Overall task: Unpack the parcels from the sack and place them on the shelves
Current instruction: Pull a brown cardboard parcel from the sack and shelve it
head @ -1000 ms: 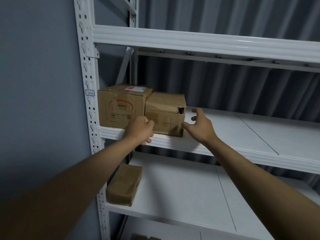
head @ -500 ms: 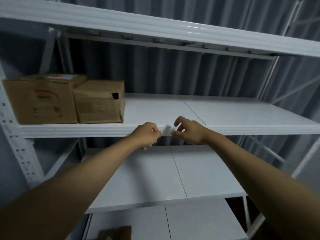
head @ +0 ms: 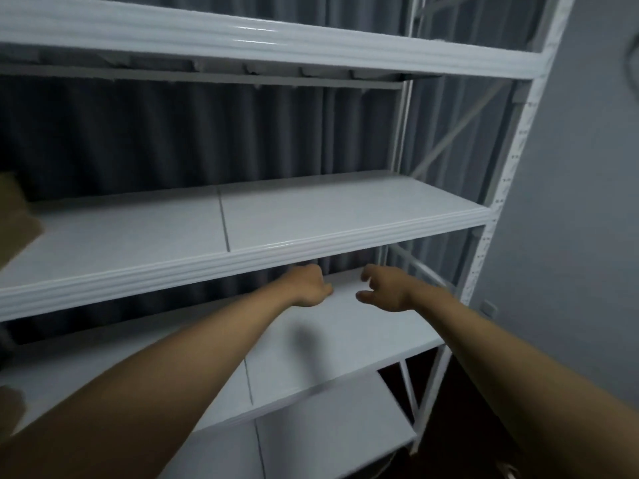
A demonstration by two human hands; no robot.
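Two bare forearms reach forward toward a white metal shelving unit (head: pixel 345 233) with flat white boards, set against a dark grey pleated curtain (head: pixel 173 140). The left hand (head: pixel 307 285) hangs just below the ribbed front edge of the middle shelf, its fingers curled inward and holding nothing. The right hand (head: pixel 383 288), just beside it and apart from it, has loosely bent, spread fingers and is also empty. Both hands are above the lower white shelf board (head: pixel 345 340), over its right half, and cast a soft shadow on it.

At the far left edge of the view a blurred brown cardboard parcel (head: pixel 15 209) sits on the middle shelf, cut off by the frame; a second blurred brown shape (head: pixel 10 409) shows lower at the left edge, too indistinct to identify. The sack is out of view. The perforated white upright post (head: pixel 511 167) stands at the right, next to a plain grey wall (head: pixel 570 202). No brand, label or writing can be read anywhere in the view.
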